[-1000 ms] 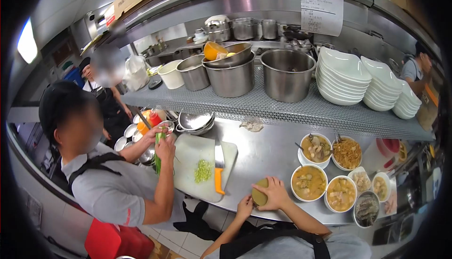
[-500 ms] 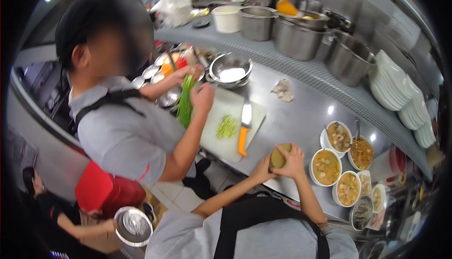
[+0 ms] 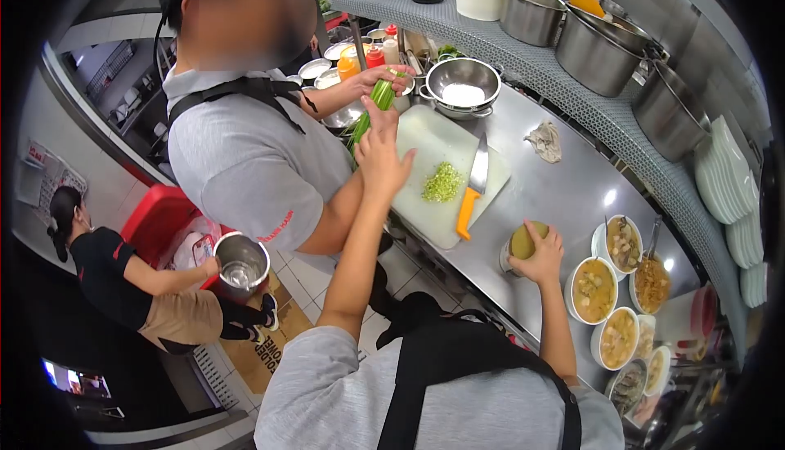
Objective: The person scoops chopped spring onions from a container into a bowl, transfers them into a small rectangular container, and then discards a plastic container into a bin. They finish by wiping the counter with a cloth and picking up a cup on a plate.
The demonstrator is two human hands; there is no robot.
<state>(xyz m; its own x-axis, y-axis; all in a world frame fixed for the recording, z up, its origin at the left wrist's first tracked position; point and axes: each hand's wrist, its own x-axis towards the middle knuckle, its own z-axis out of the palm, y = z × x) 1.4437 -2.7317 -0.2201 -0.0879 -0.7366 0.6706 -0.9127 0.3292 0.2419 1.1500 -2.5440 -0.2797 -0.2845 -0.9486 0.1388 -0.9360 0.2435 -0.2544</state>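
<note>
My right hand (image 3: 541,255) is wrapped round a small round container (image 3: 523,241) with an olive-green top, at the front edge of the steel counter. My left hand (image 3: 383,160) is raised in front of a co-worker, fingers stretched out and thumb apart. Its fingertips overlap a bunch of long green stalks (image 3: 379,97) that the co-worker's hand (image 3: 384,78) grips near the top. Beyond my hands, a white cutting board (image 3: 417,143) bears a pile of chopped greens (image 3: 441,182) and a knife (image 3: 474,188) with an orange handle, its blade pointing away from me.
Bowls of soup (image 3: 593,289) crowd the counter's right side. A metal bowl (image 3: 463,86) and a crumpled cloth (image 3: 545,141) sit farther back. Steel pots (image 3: 601,49) and stacked white plates (image 3: 724,172) line the shelf. Another person at left holds a metal pot (image 3: 241,262).
My left hand has left the container and reached up and left to the green stalks. My right hand keeps the container. The view has shifted, showing more of the person with the pot.
</note>
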